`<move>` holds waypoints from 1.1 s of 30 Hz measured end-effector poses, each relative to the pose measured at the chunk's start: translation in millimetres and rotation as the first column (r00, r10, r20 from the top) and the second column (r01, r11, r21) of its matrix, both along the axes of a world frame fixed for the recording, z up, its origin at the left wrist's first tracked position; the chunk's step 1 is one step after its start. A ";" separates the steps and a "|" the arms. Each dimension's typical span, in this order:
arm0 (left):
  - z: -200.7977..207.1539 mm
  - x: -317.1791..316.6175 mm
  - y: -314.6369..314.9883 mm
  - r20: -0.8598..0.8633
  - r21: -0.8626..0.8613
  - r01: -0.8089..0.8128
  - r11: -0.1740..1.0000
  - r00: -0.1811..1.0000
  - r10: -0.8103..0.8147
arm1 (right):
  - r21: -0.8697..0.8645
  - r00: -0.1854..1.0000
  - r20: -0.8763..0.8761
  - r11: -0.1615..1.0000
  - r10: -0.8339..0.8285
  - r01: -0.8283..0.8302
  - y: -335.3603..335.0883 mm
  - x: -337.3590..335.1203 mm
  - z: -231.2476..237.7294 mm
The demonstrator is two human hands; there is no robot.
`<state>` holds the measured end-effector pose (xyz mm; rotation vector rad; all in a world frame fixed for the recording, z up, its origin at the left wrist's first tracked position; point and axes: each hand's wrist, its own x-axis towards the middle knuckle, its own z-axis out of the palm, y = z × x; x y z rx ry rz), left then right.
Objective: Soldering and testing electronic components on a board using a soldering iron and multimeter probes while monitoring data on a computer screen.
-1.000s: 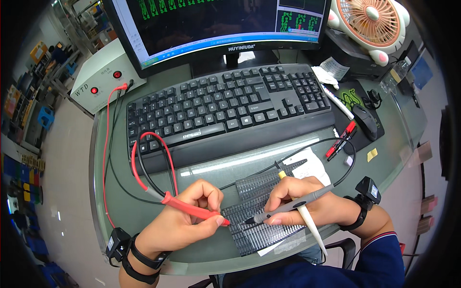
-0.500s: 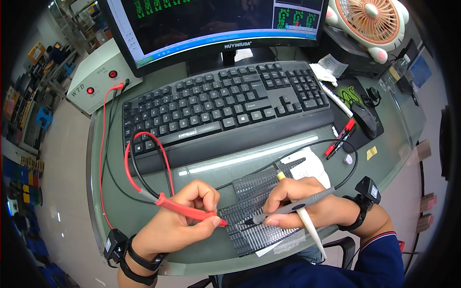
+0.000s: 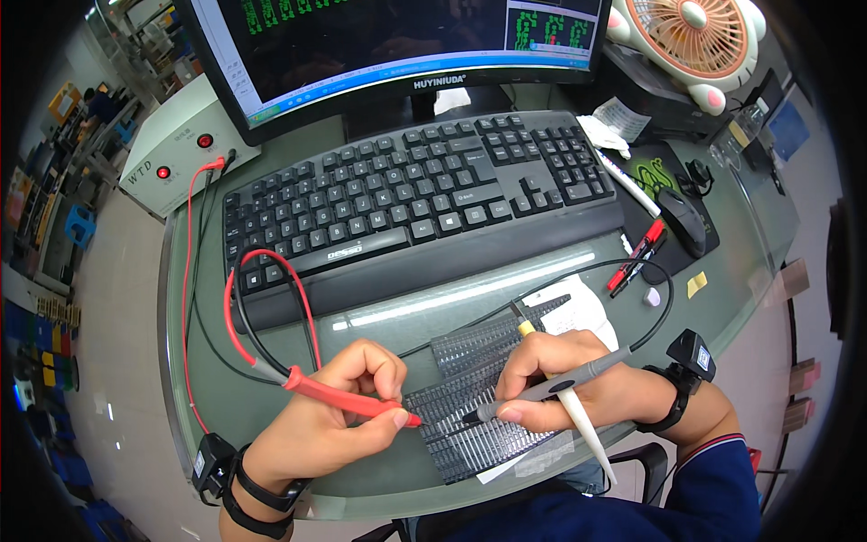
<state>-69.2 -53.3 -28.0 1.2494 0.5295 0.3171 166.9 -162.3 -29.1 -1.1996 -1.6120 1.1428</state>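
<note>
My left hand [image 3: 339, 411] is closed round a red test probe [image 3: 339, 394], its tip touching or just above the left side of a dark panel [image 3: 474, 434] covered in rows of small silvery parts. My right hand [image 3: 569, 379] pinches a grey test probe [image 3: 564, 383], its black tip over the middle of that panel. Also within the right hand's grip is a slim white tool [image 3: 585, 434] with a yellow collar and a thin metal tip. Whether either probe tip makes contact cannot be made out. A second similar panel [image 3: 465, 350] lies just beyond, partly covered.
Beyond my hands stands a black keyboard [image 3: 379, 203] below a monitor [image 3: 397, 54]. Red and black leads run from a grey box [image 3: 181, 149] at left. White paper [image 3: 587, 312], markers [image 3: 643, 253] and a mouse [image 3: 682, 221] lie to the right. A fan [image 3: 695, 36] is behind.
The whole view has shifted slightly, so desk and hands appear a little further left. Both hands keep their grips, with the probe tips still over the panel.
</note>
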 end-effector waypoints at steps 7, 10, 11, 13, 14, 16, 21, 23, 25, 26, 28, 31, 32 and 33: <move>-0.9 0.6 0.4 -0.013 0.017 0.000 1.000 1.000 0.001 | 0.007 0.999 0.020 0.999 -0.032 0.032 -0.7 0.7 -0.5; 0.0 0.7 -0.2 -0.019 0.024 -0.002 1.000 1.000 0.002 | -0.018 0.999 -0.017 0.999 -0.035 0.035 -2.7 3.0 -3.0; 1.3 -0.2 -1.3 -0.018 0.028 -0.009 1.000 1.000 0.009 | -0.016 0.999 -0.018 0.999 -0.033 0.033 -3.1 2.5 -2.6; -0.7 -2.3 -0.3 -0.004 0.045 0.013 0.999 1.000 -0.013 | -0.012 0.997 -0.055 0.999 -0.046 0.046 -3.5 2.5 -2.6; -2.2 -2.3 0.6 0.010 0.062 0.036 0.997 0.999 -0.037 | -0.013 0.997 -0.054 0.999 -0.049 0.048 -3.4 2.8 -2.6; -2.0 -1.2 1.0 0.009 0.062 0.037 0.997 0.999 -0.037 | -0.028 0.999 -0.022 0.999 -0.038 0.037 -2.6 3.2 -2.1; -1.4 -0.1 1.2 0.004 0.065 0.035 0.997 0.999 -0.035 | 0.037 0.998 -0.036 0.998 -0.058 0.059 -2.9 3.1 -4.3; 0.2 0.1 0.7 -0.001 0.054 0.032 0.998 0.999 -0.032 | 0.046 0.997 -0.040 0.997 -0.061 0.063 -3.0 3.8 -4.5; -0.4 -0.7 0.7 0.000 0.055 0.031 0.998 1.000 -0.031 | 0.011 0.999 -0.017 0.999 -0.045 0.045 -2.9 4.5 -4.7; -0.8 -1.0 0.6 0.000 0.057 0.030 0.998 1.000 -0.030 | 0.010 0.999 -0.017 0.999 -0.046 0.046 -3.0 4.5 -4.7; -0.2 -0.7 0.0 0.002 0.059 0.031 0.998 1.000 -0.031 | 0.039 0.998 -0.026 0.997 -0.065 0.066 -3.3 4.4 -4.1; -2.1 -0.6 0.4 0.006 0.079 0.040 0.996 0.999 -0.041 | 0.059 0.996 -0.042 0.995 -0.079 0.081 -3.0 5.7 -4.3; -3.0 -1.2 0.8 0.006 0.096 0.046 0.994 0.999 -0.047 | 0.058 0.996 -0.041 0.995 -0.081 0.083 -2.9 6.0 -4.2; -3.6 -1.6 1.0 0.006 0.096 0.048 0.994 0.999 -0.049 | 0.062 0.996 -0.032 0.994 -0.083 0.085 -2.9 6.2 -3.8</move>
